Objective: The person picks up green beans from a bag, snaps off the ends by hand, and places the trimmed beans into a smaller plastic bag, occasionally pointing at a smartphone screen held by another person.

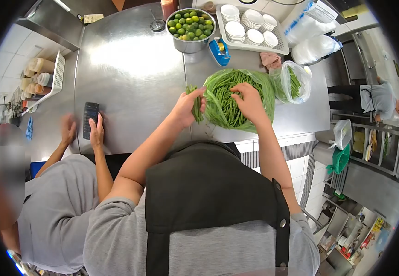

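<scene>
A bunch of green beans (195, 105) is gripped in my left hand (186, 106), just left of a large clear plastic bag (267, 92) on the steel table. The open bag is full of loose green beans (230, 105). Over the right side of these beans is my right hand (247, 101), fingers bent and thumb pointing left. Whether its fingertips pinch a bean is too small to make out. Beside the large bag stands a smaller clear bag (303, 82) with more green beans inside.
Behind the bags are a pot of limes (181, 45), a blue tape dispenser (219, 52), a pink cloth (270, 60) and a white crate (280, 47) of stacked dishes. On my left a co-worker holds a phone (90, 120). Another person (379, 102) stands at far right.
</scene>
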Action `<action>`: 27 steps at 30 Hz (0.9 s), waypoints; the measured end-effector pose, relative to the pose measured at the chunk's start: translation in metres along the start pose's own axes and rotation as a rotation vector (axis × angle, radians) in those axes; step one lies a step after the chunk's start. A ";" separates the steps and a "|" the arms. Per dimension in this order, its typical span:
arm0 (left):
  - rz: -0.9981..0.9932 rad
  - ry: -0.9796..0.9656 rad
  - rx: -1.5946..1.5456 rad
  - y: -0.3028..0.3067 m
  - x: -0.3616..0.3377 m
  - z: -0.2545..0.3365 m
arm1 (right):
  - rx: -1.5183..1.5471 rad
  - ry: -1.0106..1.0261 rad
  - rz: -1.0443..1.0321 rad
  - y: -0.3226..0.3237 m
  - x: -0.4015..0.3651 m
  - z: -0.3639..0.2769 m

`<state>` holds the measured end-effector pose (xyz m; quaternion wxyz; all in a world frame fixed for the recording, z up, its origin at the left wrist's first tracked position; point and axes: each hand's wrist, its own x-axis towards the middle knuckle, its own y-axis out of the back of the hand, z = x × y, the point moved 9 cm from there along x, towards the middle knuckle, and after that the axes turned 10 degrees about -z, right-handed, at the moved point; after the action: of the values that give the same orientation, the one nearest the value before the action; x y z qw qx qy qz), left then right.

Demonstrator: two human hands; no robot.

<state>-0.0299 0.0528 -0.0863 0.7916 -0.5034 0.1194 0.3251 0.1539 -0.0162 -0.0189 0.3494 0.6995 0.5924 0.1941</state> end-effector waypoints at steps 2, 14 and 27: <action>-0.061 0.071 0.028 -0.001 -0.001 -0.015 | -0.115 0.052 0.028 -0.014 0.015 0.007; -0.280 0.316 0.130 -0.033 -0.021 -0.051 | -0.543 0.203 0.008 -0.089 0.058 -0.010; -0.020 -0.381 0.721 -0.061 0.007 0.062 | 0.645 0.036 0.113 0.014 0.017 0.001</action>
<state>0.0061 0.0924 -0.0173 0.9285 -0.1255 0.0719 0.3420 0.1678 -0.0006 -0.0121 0.0879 0.8025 0.5895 0.0277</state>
